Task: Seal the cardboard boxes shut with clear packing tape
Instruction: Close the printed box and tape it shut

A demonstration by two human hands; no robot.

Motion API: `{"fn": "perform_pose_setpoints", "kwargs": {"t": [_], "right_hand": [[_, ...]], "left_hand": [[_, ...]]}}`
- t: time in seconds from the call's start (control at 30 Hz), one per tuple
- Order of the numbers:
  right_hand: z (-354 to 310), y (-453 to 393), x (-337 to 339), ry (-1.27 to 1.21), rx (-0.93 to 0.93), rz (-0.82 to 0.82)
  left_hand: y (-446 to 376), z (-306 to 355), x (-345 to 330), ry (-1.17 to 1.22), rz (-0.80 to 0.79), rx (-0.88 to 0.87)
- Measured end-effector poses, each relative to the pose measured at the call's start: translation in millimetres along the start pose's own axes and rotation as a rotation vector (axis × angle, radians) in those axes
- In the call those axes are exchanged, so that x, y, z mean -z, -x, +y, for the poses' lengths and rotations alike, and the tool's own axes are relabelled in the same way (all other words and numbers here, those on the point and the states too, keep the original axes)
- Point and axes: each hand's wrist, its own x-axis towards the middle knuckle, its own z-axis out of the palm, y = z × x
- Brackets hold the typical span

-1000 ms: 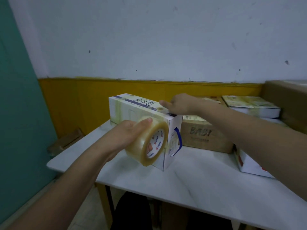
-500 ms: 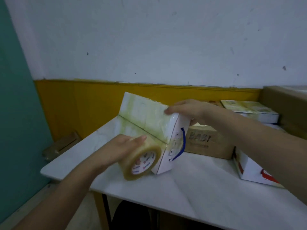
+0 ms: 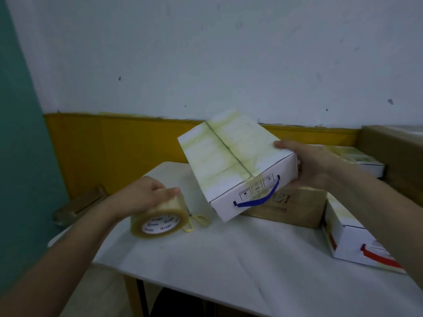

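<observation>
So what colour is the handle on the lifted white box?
Blue handle, clearest in the head view.

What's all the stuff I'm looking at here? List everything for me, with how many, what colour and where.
Box with blue handle: one, white with yellowish tape, held tilted above the table.
Tape roll: one, clear yellowish, at the table's left edge.
Scissors: one pair, yellow handles, lying just right of the tape roll.
Brown box: one, behind and below the held box.
Box with red handle: one, white, right side of the table.
Flat box: one, white and greenish, far right, blurred.
Large carton: one, brown, far right edge.
Table: one, white.
Hands: left hand grips the tape roll; right hand holds the box's right end.
</observation>
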Motion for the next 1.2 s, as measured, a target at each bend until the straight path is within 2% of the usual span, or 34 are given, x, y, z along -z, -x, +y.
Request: {"fn": "perform_pose_setpoints", "kwargs": {"t": [0.1,0.23,0.3,0.4,0.43,0.53,0.6,0.7,0.77,0.83,0.9,0.97,1.2], "right_hand": [[12,-6,5,-0.091,-0.032,-0.022],[23,-7,9,-0.233,-0.045,-0.015],[25,-2,6,-0.292,-0.03,-0.025],[29,6,0,-0.389,0.0,-0.03],[33,8,-2,-0.436,-0.005,-0.043],[48,15,-11,-0.598,-0.054,-0.1],[60,20,-19,-0.687,-0.08,-0.15],[78,21,-37,-0.798,-0.085,-0.195],[89,17,-53,-0.854,-0.089,-0.239],[97,13,-70,-0.874,-0.1,-0.305],[105,9,-82,-0.811,-0.099,-0.336],[108,1,-86,-0.647,-0.063,-0.319],[77,-2,-109,0.28,0.193,-0.135]], "left_hand": [[-10,2,-13,0.017,-0.012,-0.041],[-14,3,-16,0.186,0.001,-0.103],[-12,-7,-14,0.33,0.018,-0.183],[-4,-23,-20,0.715,0.107,-0.232],[-2,-26,-26,0.79,0.166,-0.248],[-3,-26,-51,0.84,0.495,-0.232],[-10,-18,-62,1.131,0.599,-0.201],[-16,11,-65,1.79,0.577,-0.226],[-15,41,-66,1.97,0.473,-0.171],[-14,68,-67,1.965,0.387,-0.143],[-18,84,-58,1.945,0.429,-0.115],[-22,89,-39,1.922,0.456,-0.068],[-16,88,-1,1.647,0.551,0.031]]}}
